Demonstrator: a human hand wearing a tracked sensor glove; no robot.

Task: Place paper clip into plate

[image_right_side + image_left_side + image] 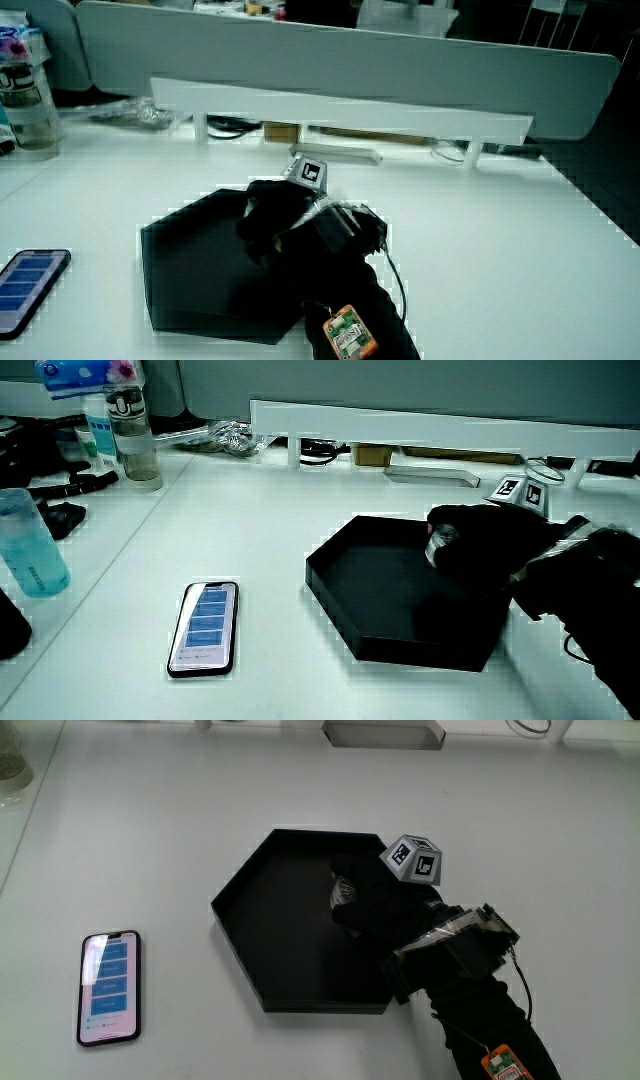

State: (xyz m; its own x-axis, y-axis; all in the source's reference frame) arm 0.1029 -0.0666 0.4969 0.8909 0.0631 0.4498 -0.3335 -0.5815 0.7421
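A: What is showing in the main view?

B: A black hexagonal plate is sitting on the white desk. The hands, gloved in black, are reaching over the plate's rim, with the patterned cube sitting on the back of the glove. The fingers are curling inward around something small and pale, which may be the paper clip, though I cannot tell for certain. A phone is lying flat on the desk, well apart from the plate.

A: And in a side view?

B: The plate is resting near the phone, whose screen is glowing. The hands are hovering above the plate's floor, fingers bending around a small pale glint. A clear bottle is standing near the desk's edge, and a blue bottle is standing nearer to the person.

A: And in a side view again?

B: The hands are hanging over the plate, with the forearm stretching toward the person. The fingers are looking curled, and whatever they are holding is hidden here. A corner of the phone is showing beside the plate.
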